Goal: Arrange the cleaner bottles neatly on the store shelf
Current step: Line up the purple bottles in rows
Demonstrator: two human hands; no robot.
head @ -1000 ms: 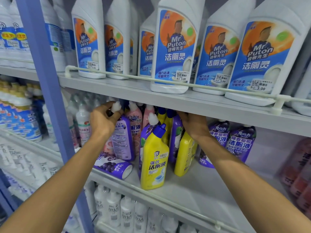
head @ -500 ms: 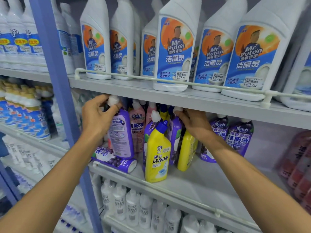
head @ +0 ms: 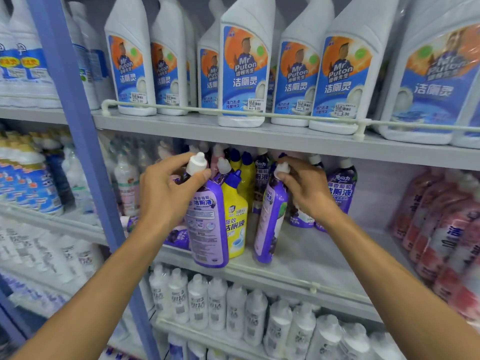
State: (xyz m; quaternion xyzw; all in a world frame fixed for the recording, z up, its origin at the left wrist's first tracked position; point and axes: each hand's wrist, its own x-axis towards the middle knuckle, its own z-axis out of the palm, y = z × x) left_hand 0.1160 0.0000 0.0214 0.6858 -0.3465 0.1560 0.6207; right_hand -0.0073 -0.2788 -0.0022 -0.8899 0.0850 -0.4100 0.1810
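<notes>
My left hand (head: 166,193) grips the neck of a purple cleaner bottle (head: 207,224) with a white cap, held at the front edge of the middle shelf (head: 306,266). My right hand (head: 306,188) holds the neck of a second purple bottle (head: 270,222), tilted, its base near the shelf's front. A yellow bottle (head: 235,216) with a blue cap stands between the two. Behind are more yellow, pink and purple bottles, and two purple bottles (head: 342,188) lean at the back right. Another purple bottle (head: 176,237) lies on its side behind my left wrist.
Large white Mr Puton bottles (head: 244,71) fill the top shelf behind a white rail (head: 285,116). A blue upright post (head: 85,157) stands left of my hand. Pink wrapped bottles (head: 446,235) sit at the right, white bottles (head: 233,310) on the shelf below.
Both hands have pulled their purple bottles forward toward the shelf's front edge. The right hand's bottle came out from behind the yellow ones and now tilts in front.
</notes>
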